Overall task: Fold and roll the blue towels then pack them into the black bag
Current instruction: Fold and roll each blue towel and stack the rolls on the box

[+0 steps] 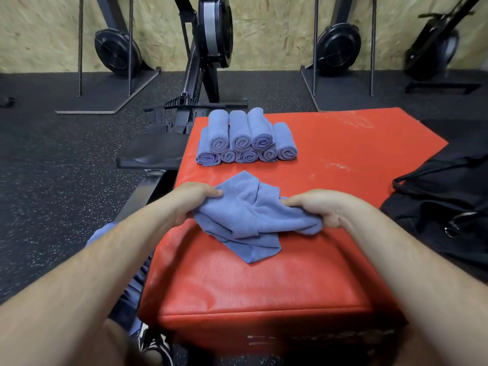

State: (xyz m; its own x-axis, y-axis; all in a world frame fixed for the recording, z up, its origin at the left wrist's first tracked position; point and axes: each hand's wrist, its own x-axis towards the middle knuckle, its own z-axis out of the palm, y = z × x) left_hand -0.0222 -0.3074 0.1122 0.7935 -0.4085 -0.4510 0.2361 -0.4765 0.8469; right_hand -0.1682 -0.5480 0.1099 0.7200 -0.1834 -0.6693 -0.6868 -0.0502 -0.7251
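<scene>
**Q:** Where is the towel being worked, and how is it held?

**A:** One loose blue towel (245,217) lies crumpled at the centre of the red padded counter (264,286). The left hand (195,199) grips its 9 o'clock edge, fingers curled into the cloth. The right hand (317,207) grips its 3 o'clock edge the same way. One corner trails toward 6 o'clock.

**Q:** What could go wrong from here?

**A:** This is my judgement. The towel is bunched, with layers crossing, so folding it as it lies would likely trap creases and give a lumpy, lopsided roll. It probably needs spreading flat first. A wide sweep toward 12 o'clock could also nudge the rolled towels (245,143), which are stacked and might tumble or come unrolled. The counter's surface looks slick, so the cloth may slide while being rolled.

**Q:** How many of each thing?

**A:**
- **Hands and loose towel:** two hands, one loose towel.
- **Rolled towels:** at 12 o'clock, well apart from the loose one. I count eight, five on the counter and three on top, though some are partly hidden.
- **Black bag (443,196):** one, at 3 o'clock, just beside the counter. Whether anything is inside cannot be told.
- **Blue cloth (101,235):** more of it at 8 o'clock, off the counter's edge. How many pieces cannot be told.
- **Flywheel machines (215,30):** four, along the far wall.
</scene>
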